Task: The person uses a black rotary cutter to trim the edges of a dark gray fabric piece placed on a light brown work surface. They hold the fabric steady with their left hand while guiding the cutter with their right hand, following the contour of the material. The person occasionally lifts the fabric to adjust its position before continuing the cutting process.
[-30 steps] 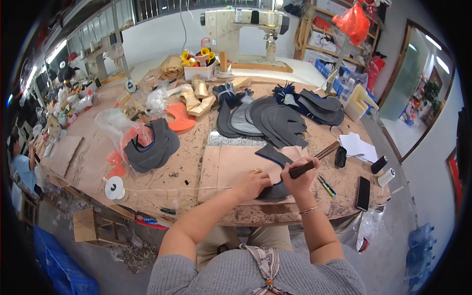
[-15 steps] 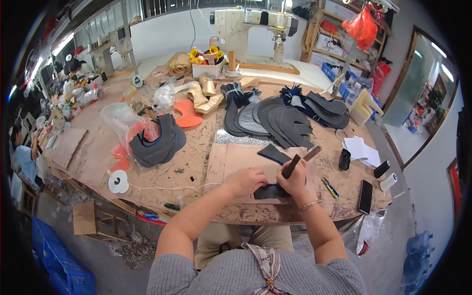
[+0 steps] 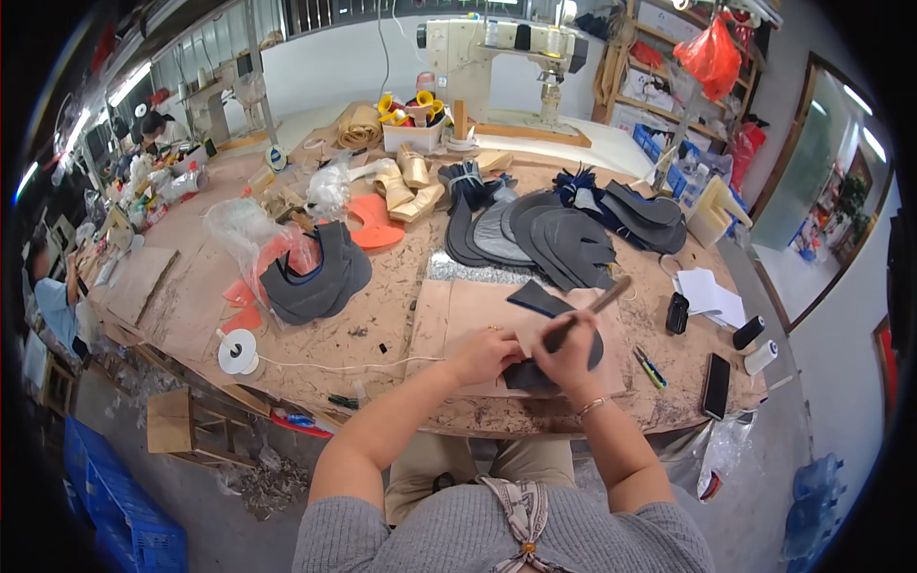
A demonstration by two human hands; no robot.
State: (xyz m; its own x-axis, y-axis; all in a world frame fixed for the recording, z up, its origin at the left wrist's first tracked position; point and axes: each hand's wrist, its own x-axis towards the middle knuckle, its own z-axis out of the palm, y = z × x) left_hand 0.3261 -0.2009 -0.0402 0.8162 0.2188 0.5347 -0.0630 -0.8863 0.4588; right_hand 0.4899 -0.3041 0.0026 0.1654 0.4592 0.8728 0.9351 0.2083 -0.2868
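A dark grey cut piece (image 3: 540,306) lies on a tan board (image 3: 449,320) near the bench's front edge. My left hand (image 3: 485,356) presses flat on the piece's near left part. My right hand (image 3: 570,351) is closed around a wooden-handled tool (image 3: 590,310) whose handle points up and to the right, its tip down on the dark piece between both hands. The working end is hidden by my fingers.
Stacks of dark cut pieces (image 3: 564,239) lie behind the board, another dark pile (image 3: 315,277) and orange pieces (image 3: 374,224) to the left. A phone (image 3: 714,385), thread spools (image 3: 750,332), white paper (image 3: 709,291), a tape roll (image 3: 237,350) and a sewing machine (image 3: 497,48) surround the work.
Both hands have stayed on the dark piece. The tool handle has tilted from pointing right to pointing up and right, and my right hand has shifted slightly left over the piece.
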